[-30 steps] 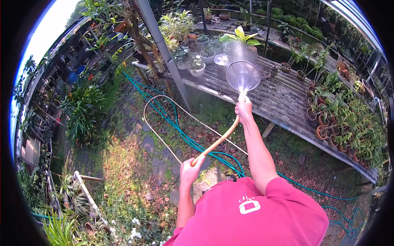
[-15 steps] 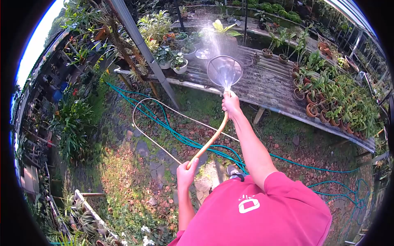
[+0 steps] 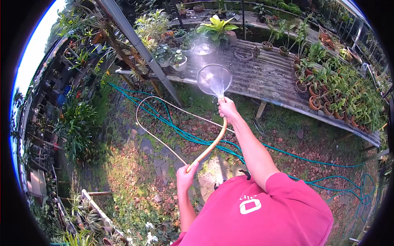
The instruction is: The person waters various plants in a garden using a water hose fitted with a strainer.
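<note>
My right hand (image 3: 227, 108) is closed round the hose end just below a wide round spray head (image 3: 214, 80). Water sprays from the head over the slatted bench, toward white pots at its left part. Lower down, my left hand (image 3: 186, 178) grips the yellowish hose (image 3: 212, 145), which curves up to my right hand. A pot with a bright green leafy plant (image 3: 217, 27) stands behind the spray. One white pot (image 3: 179, 64) with a small plant sits near the bench's front edge.
The bench (image 3: 271, 84) spans the upper middle and right, with several terracotta pots (image 3: 314, 103) at its right. A metal post (image 3: 143, 49) slants down at its left. Green hoses (image 3: 184, 135) cross the leafy ground. A pale rail (image 3: 98, 210) lies lower left.
The spray head has moved left with my right hand, and the water now falls further left, off the bright green plant. The view has shifted. Both hands keep their hold.
</note>
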